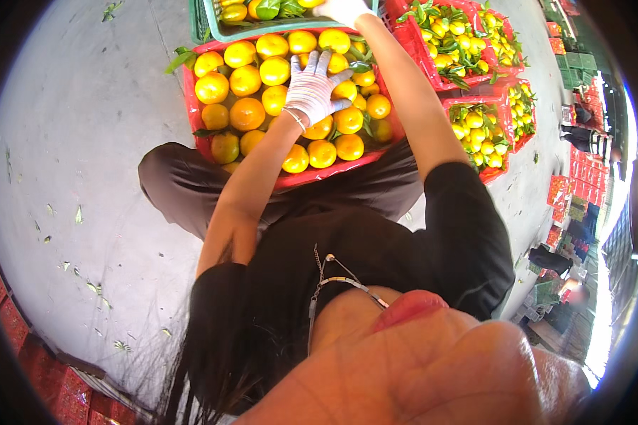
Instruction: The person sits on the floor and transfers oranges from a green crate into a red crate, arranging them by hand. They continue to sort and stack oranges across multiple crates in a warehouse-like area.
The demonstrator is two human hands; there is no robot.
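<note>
My left hand [315, 87], in a striped knitted glove, lies palm down with fingers spread on mandarins [275, 70] in a red-lined crate [190, 101]. The crate stands before my crossed legs, the fruit loosely in rows with a few green leaves. My right hand [343, 10], in a pale glove, reaches over the near rim of a green plastic crate [292, 29] just beyond. That crate holds more mandarins [233, 11] and leaves. A mandarin [311, 2] is beside my right fingers; the top edge cuts them off, so their grip is unclear.
More red-lined crates [441, 79] of leafy mandarins stand at the right. Loose leaves [93, 287] lie on the grey floor at the left. Stacked crates [587, 172] and people [590, 139] are farther off at the right; more red crates [74, 396] line the lower left.
</note>
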